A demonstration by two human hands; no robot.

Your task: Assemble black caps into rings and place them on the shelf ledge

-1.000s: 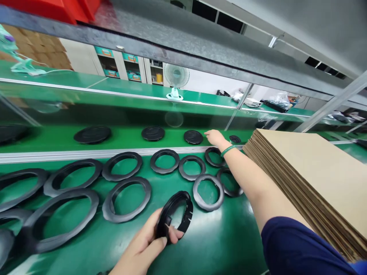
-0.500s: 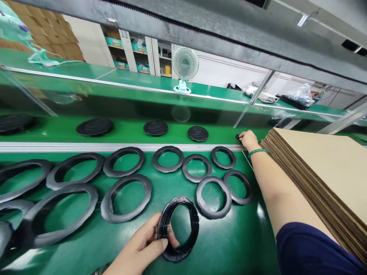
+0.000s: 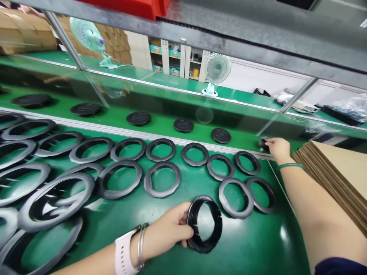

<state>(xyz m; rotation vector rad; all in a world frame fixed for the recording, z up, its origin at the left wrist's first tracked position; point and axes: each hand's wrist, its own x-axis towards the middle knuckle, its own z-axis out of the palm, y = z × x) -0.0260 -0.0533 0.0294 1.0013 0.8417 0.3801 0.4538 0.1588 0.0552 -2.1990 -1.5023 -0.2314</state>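
My left hand [image 3: 174, 225] is closed around the left side of a black plastic ring [image 3: 205, 225], held tilted above the green tabletop. The ring's inner wall shows notches, and my thumb presses its near side. Out to the right, my right hand [image 3: 279, 149] reaches to the green conveyor belt, fingers pinched on the edge of a small black round part [image 3: 263, 144]. My fingers cover some of that part. Several black discs [image 3: 221, 135] lie spaced along the belt to the left. Many dark ring frames [image 3: 236, 198] rest on the green table [image 3: 189, 263] between my arms and farther left.
A stack of cardboard sheets [image 3: 338, 164] stands beside my right forearm. A metal rail [image 3: 172, 138] separates belt and table. Behind a clear panel are two green fans [image 3: 218, 68]. Overhead runs a grey metal beam [image 3: 243, 42] with a red bin [image 3: 137, 7] on it.
The view has swung left, so more rings and discs show at the left. My left hand still holds the ring. More of the round part at my right fingertips is visible.
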